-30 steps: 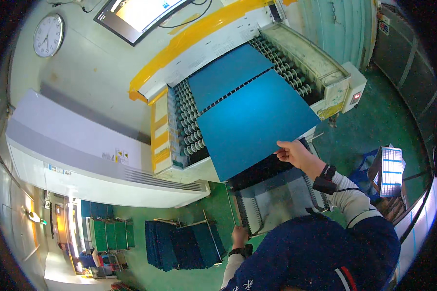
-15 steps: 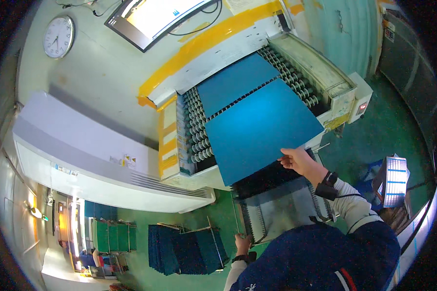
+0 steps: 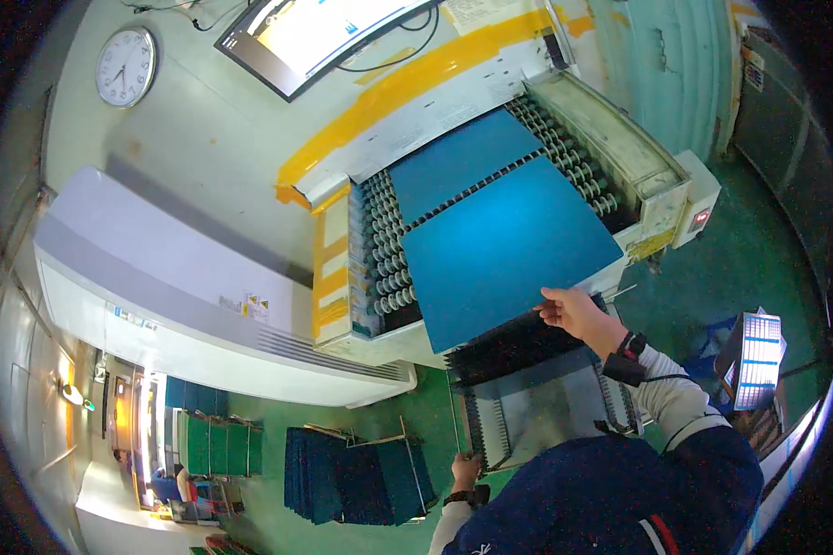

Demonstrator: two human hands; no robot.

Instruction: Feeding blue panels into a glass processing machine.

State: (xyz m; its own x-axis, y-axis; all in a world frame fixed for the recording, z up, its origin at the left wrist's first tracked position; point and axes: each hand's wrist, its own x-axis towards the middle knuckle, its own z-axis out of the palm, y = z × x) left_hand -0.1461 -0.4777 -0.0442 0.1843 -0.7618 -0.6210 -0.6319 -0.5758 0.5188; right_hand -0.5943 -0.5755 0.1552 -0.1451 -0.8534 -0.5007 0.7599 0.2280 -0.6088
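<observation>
A large blue panel [image 3: 509,245] lies on the roller conveyor [image 3: 393,277], its near part overhanging the conveyor's end. My right hand [image 3: 578,316] is at the panel's near edge, thumb and forefinger pinched together there, the other fingers curled below. Under that edge stands a rack [image 3: 528,416] with toothed sides, dark slats at its far end and a grey base. My left hand [image 3: 466,470] is closed around the near left part of the rack's frame; its fingertips are partly hidden. Farther in, a second blue panel [image 3: 463,166] lies on the rollers, a narrow gap between the two.
Left of the conveyor runs a long white cabinet [image 3: 204,296]. Racks of dark blue panels [image 3: 356,476] and green panels [image 3: 222,449] stand on the green floor. A lit lamp-like box [image 3: 754,361] is at the right. A screen [image 3: 324,37] and a clock [image 3: 126,67] hang above.
The whole view has shifted slightly, with the machine appearing a little farther right and lower. Both hands keep nearly the same places at the panel edge and the rack.
</observation>
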